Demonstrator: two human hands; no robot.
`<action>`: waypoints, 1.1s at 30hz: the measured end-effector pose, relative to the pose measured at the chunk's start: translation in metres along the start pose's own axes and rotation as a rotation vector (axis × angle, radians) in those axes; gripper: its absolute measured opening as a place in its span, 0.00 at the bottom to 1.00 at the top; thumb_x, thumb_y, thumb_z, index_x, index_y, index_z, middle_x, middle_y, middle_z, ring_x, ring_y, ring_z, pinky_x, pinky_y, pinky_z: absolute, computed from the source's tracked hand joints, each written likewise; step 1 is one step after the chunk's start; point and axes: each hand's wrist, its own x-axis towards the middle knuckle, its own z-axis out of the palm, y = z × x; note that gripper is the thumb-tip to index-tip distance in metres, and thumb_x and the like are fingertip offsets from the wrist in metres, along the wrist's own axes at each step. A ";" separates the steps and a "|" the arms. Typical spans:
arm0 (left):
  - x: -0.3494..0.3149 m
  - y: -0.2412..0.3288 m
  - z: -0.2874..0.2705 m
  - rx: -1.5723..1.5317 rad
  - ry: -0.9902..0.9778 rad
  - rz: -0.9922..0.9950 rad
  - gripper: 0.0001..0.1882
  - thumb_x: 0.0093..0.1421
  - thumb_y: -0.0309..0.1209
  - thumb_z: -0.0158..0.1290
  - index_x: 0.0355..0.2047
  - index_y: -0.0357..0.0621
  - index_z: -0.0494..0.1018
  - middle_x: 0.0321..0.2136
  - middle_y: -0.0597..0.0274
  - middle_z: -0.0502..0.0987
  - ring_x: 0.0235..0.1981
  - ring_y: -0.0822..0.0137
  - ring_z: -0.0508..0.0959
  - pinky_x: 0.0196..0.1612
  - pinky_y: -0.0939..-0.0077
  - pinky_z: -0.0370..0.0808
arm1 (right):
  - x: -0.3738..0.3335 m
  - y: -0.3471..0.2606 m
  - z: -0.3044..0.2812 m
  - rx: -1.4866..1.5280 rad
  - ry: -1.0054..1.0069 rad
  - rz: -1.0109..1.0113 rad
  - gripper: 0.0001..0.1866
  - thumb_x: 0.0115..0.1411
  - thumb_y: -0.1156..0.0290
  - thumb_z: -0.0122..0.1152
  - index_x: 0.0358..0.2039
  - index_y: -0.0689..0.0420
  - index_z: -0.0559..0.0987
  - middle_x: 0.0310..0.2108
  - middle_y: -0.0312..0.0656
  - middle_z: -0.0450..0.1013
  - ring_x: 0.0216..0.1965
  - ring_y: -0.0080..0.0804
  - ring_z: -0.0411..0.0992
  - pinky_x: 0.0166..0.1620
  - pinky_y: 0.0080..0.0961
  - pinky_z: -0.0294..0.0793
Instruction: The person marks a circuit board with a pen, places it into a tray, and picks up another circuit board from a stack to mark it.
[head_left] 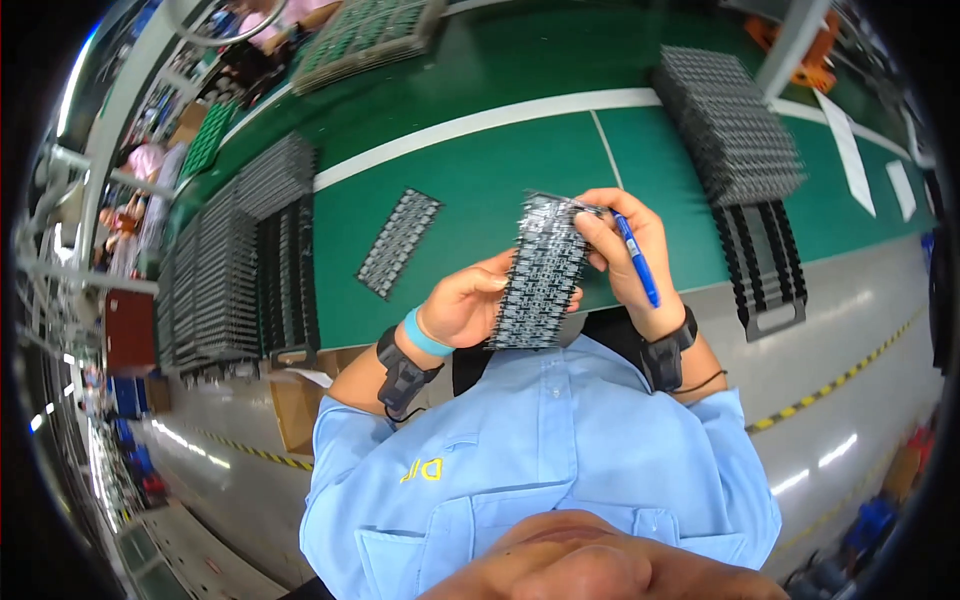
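Upright in front of my chest is a black-and-silver circuit board panel (542,275) packed with rows of small parts. My left hand (466,303) grips its left edge, thumb on the near face. At its upper right corner, the thumb and fingers of my right hand (632,240) pinch the panel. That same hand also carries a blue pen (641,268), slanting down across the palm side. A second, similar panel (400,243) lies flat on the green table mat, beyond my left hand. The fingers behind the held panel are partly hidden.
Stacked panels in black racks (225,265) stand at the left, and another tall stack (728,125) stands at the right on a black rack (765,270). White paper slips (850,155) lie at the far right. A cardboard box (293,410) sits below the table's left side.
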 end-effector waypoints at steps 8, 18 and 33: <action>0.048 0.011 -0.039 0.489 0.055 -0.142 0.28 0.63 0.34 0.51 0.62 0.39 0.58 0.46 0.59 0.76 0.43 0.71 0.78 0.45 0.74 0.77 | 0.005 0.014 -0.021 -0.443 -0.005 -0.039 0.12 0.60 0.73 0.64 0.42 0.62 0.77 0.21 0.31 0.70 0.19 0.11 0.62 0.21 0.12 0.58; 0.055 -0.016 -0.057 0.387 0.135 -0.147 0.22 0.64 0.25 0.51 0.58 0.39 0.62 0.36 0.68 0.77 0.32 0.82 0.76 0.35 0.86 0.77 | -0.003 0.010 -0.014 -0.472 -0.001 -0.261 0.10 0.63 0.74 0.59 0.43 0.63 0.77 0.26 0.37 0.74 0.25 0.16 0.68 0.29 0.16 0.67; 0.051 -0.016 -0.075 0.419 0.102 -0.110 0.24 0.63 0.23 0.52 0.59 0.40 0.59 0.38 0.65 0.75 0.36 0.78 0.76 0.37 0.81 0.75 | 0.020 0.045 0.013 -0.610 0.059 -0.155 0.11 0.55 0.84 0.65 0.30 0.59 0.70 0.26 0.38 0.75 0.28 0.16 0.73 0.31 0.12 0.72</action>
